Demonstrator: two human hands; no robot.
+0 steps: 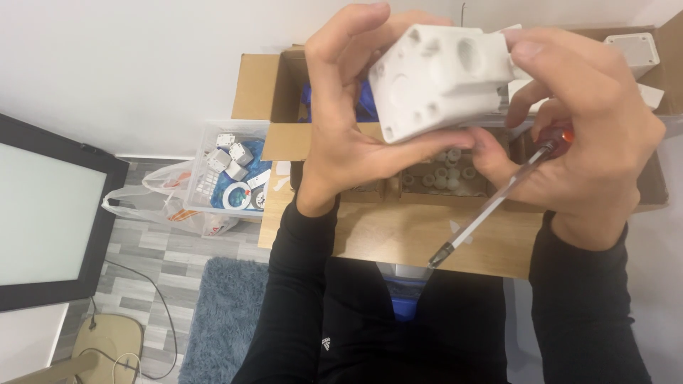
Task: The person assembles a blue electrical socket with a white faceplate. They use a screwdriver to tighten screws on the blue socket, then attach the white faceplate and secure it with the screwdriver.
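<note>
A white blocky plastic part (437, 75) with round holes is held up close to the camera between both hands. My left hand (348, 121) cups it from the left and below, thumb under its lower edge. My right hand (590, 135) touches its right side with the fingertips and also holds a screwdriver (498, 199) with a red handle, its shaft pointing down-left toward me.
A wooden table (413, 235) carries open cardboard boxes (284, 92) with small white parts and blue items. A clear bin (228, 178) of white parts and a plastic bag (156, 203) sit at the left. On the floor lie a blue rug (220, 313) and a framed panel (50, 213).
</note>
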